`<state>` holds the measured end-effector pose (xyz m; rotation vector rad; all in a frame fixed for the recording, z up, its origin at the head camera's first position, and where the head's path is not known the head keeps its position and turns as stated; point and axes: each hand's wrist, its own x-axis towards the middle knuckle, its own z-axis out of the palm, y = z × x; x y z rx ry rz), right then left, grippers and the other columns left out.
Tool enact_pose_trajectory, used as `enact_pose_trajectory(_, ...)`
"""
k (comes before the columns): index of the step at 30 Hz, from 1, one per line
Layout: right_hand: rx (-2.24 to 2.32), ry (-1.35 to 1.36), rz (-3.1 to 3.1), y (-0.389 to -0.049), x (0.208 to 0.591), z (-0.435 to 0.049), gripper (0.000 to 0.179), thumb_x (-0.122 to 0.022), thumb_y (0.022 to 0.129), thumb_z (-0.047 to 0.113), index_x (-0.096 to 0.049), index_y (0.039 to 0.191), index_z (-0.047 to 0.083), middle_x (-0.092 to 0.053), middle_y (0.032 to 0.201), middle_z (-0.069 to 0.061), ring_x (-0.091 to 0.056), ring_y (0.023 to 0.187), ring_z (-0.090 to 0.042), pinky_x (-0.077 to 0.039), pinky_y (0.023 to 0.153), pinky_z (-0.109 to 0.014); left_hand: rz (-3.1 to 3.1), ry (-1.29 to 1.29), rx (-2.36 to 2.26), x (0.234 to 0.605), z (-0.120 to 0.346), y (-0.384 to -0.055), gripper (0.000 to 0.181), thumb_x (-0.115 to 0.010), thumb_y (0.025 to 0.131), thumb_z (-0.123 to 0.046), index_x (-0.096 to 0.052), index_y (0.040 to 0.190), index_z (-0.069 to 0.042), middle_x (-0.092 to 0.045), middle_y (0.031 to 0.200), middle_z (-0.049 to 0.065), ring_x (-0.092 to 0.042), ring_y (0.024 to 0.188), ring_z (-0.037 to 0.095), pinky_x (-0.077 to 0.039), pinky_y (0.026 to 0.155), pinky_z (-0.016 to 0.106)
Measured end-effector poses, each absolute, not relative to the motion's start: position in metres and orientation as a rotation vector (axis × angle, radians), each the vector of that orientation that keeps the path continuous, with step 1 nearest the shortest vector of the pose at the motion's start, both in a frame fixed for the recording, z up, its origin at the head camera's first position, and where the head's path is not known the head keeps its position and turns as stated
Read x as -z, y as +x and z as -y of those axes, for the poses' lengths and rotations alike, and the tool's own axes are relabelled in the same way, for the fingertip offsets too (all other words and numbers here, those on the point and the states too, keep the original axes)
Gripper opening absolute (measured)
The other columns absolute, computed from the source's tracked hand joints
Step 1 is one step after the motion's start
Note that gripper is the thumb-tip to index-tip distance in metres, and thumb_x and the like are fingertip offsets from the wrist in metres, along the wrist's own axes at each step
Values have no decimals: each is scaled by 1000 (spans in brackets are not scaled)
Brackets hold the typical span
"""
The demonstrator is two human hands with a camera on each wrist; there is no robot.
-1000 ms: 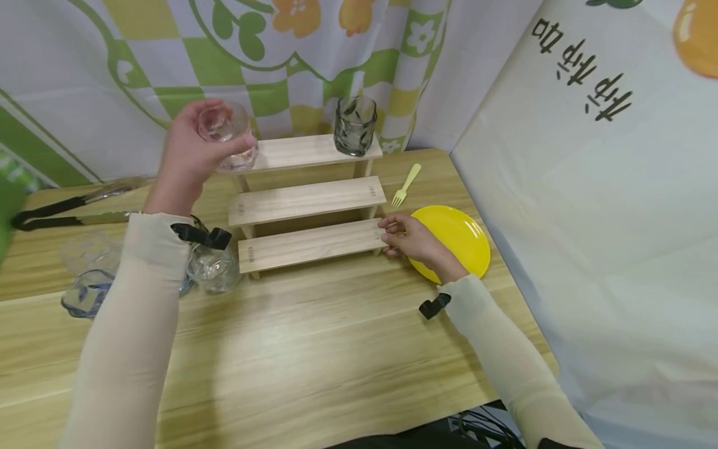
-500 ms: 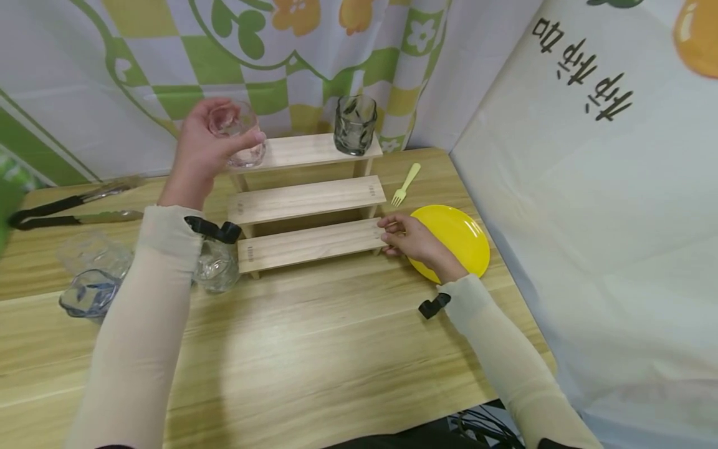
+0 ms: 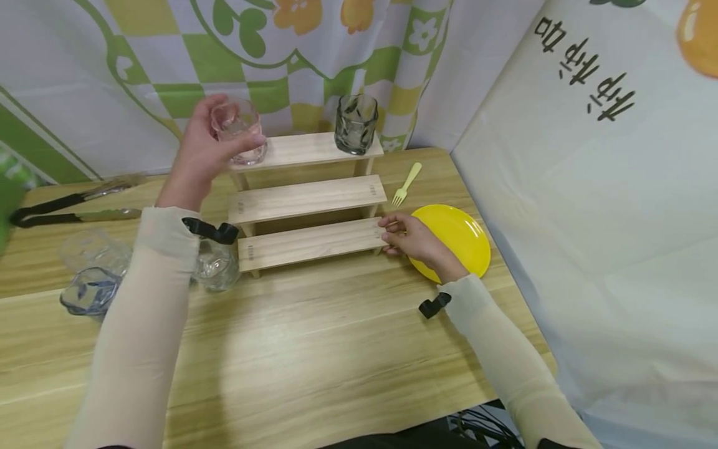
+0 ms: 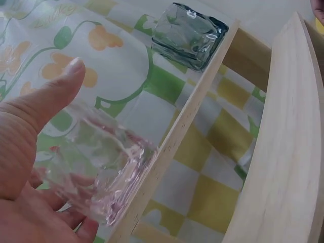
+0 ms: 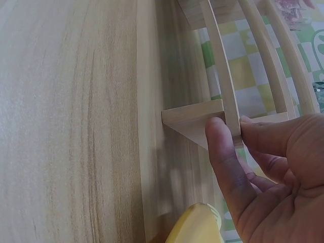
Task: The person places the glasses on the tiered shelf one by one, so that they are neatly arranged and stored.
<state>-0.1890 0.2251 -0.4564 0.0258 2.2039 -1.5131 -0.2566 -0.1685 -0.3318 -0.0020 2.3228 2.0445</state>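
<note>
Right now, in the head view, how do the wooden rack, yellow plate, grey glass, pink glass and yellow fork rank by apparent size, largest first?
1. Wooden rack
2. Yellow plate
3. Grey glass and pink glass: too alike to rank; the left hand partly covers the latter
4. Yellow fork

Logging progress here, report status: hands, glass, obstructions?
Left hand around pink glass, thumb off it. Glass on top shelf. Right hand pinches bottom shelf. Grey glass apart, not in the way.
</note>
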Motion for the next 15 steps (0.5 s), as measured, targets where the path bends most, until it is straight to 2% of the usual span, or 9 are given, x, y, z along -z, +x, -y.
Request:
enact_pose_trajectory(2, 1515, 25, -2204, -189, 456, -225, 29, -58, 103, 4, -55, 132, 5, -54, 123, -19, -67, 96, -35, -58, 85, -43, -2371, 3, -1980, 332, 174, -253, 101, -88, 82, -24, -23, 160, -30, -25, 163, 0, -25, 146, 17, -28, 116, 35)
enact_pose_trajectory(6, 1512, 38, -2193, -187, 456, -226, 29, -58, 103, 4, -55, 132, 4, -53, 124, -20, -67, 96, -36, -58, 85, -43, -2454, 17, -1895, 340, 186, -239, 104, -85, 85, -28, -16, 162, -27, -21, 166, -3, -20, 149, 14, -14, 120, 29)
enact_pose_trajectory(9, 1508, 38, -2189, -186, 456, -226, 30, -58, 104, 5, -54, 133, 4, -53, 124, -21, -67, 98, -37, -58, 86, -43, -2517, 40, -1849, 350, 196, -225, 102, -84, 86, -29, -15, 163, -23, -21, 166, -1, -20, 149, 14, -12, 120, 28)
enact_pose_trajectory(15, 1524, 23, -2190, -187, 454, -226, 29, -58, 103, 4, -55, 133, 4, -53, 124, -20, -66, 98, -38, -58, 85, -43, -2632, 44, -1740, 376, 215, -188, 104, -84, 86, -32, -15, 163, -23, -20, 166, 3, -19, 150, 20, -14, 121, 38)
